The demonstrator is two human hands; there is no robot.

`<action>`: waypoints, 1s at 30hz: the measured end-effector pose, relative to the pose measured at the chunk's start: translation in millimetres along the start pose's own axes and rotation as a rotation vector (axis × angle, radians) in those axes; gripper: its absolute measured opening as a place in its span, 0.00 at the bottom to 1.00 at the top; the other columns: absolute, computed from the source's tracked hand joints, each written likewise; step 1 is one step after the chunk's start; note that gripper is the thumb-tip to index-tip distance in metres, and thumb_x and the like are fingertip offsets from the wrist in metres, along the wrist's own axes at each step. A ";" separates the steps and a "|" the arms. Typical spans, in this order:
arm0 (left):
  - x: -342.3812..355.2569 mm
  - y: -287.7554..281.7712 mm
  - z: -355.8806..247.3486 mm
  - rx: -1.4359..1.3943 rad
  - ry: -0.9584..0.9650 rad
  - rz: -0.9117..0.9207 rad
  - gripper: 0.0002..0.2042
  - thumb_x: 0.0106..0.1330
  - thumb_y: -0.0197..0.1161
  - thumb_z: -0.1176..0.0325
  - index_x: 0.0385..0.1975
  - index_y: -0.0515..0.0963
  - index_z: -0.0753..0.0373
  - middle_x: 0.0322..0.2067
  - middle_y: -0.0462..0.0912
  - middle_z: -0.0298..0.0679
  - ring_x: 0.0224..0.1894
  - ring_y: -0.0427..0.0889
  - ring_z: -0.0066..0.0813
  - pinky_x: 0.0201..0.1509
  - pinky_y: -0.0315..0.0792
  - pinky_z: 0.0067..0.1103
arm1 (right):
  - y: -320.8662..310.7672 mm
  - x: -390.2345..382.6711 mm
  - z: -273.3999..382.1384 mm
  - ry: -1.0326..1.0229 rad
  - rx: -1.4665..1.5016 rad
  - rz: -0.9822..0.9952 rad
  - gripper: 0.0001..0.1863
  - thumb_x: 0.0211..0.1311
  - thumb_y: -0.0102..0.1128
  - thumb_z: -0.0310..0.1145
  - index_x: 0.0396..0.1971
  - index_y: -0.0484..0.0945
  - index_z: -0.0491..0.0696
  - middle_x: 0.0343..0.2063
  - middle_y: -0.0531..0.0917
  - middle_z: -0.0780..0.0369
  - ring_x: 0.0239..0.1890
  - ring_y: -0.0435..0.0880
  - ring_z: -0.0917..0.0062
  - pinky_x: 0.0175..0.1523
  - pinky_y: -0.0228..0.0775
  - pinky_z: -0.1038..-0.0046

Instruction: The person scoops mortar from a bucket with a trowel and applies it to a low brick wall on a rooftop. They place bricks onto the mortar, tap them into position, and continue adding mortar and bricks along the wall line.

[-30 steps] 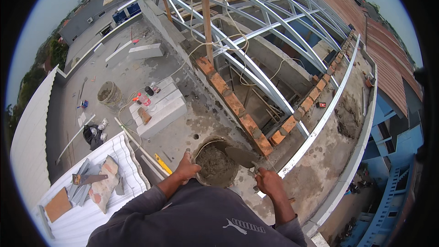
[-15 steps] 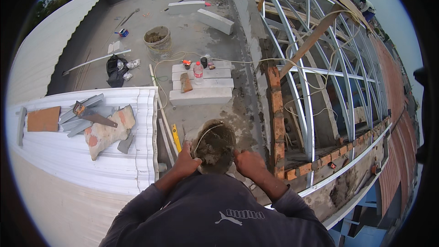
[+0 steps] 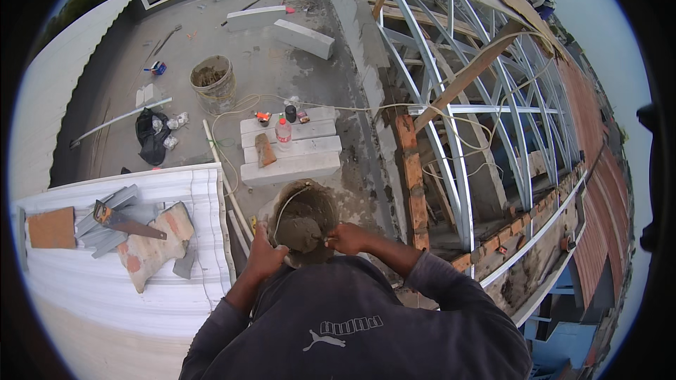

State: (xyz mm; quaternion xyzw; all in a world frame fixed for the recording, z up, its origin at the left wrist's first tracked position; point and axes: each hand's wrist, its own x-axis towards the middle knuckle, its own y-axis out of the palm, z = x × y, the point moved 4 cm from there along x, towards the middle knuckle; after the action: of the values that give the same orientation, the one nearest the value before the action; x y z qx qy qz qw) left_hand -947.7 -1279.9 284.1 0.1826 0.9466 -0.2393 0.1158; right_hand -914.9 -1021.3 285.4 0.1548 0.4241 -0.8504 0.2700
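Mortar bucket (image 3: 304, 219) (now drawn close): left hand (image 3: 265, 259) clamped on rim, right hand (image 3: 347, 238) scooping inside, grip unclear.

We see a handsaw (image 3: 125, 222) lying on the white corrugated sheet (image 3: 84, 288), a plastic bottle (image 3: 283, 134) standing on stacked pale blocks (image 3: 289, 151), a dirty bucket (image 3: 213, 83) on the concrete roof, and a metal truss frame (image 3: 486, 119) beyond the brick course (image 3: 414, 183).

Bucket (image 3: 304, 219) holds wet grey mortar, rough; corrugated metal sheet (image 3: 105, 267) matt white; brick course (image 3: 412, 176) rough orange.
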 end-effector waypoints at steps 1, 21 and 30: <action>9.7 2.7 -4.9 -0.008 -0.033 0.014 0.42 0.54 0.67 0.72 0.70 0.56 0.78 0.65 0.68 0.68 0.72 0.69 0.56 0.74 0.63 0.35 | -8.4 9.2 -12.2 -0.007 -0.055 0.029 0.19 0.71 0.57 0.42 0.54 0.83 0.46 0.39 0.88 0.46 0.47 0.87 0.47 0.53 0.78 0.48; 168.3 90.8 -54.0 -0.484 -0.163 -0.431 0.29 0.55 0.62 0.82 0.59 0.64 0.71 0.52 0.75 0.46 0.54 0.78 0.31 0.63 0.73 0.27 | -151.2 98.6 -165.5 -0.125 0.489 0.179 0.22 0.79 0.56 0.39 0.62 0.77 0.39 0.25 0.78 0.66 0.31 0.73 0.86 0.39 0.69 0.71; 277.3 102.9 -36.9 -1.107 -0.387 -0.384 0.30 0.55 0.60 0.85 0.60 0.60 0.68 0.53 0.75 0.45 0.51 0.78 0.29 0.59 0.74 0.25 | -207.6 165.6 -208.0 0.132 0.542 0.169 0.20 0.80 0.56 0.38 0.63 0.77 0.41 0.25 0.78 0.68 0.24 0.72 0.87 0.30 0.67 0.76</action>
State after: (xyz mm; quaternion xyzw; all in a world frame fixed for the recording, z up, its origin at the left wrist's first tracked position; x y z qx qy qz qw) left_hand -1162.7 -1096.9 188.5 -0.1250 0.9082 0.2421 0.3178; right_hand -1163.9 -805.5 213.0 0.3114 0.1836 -0.8953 0.2604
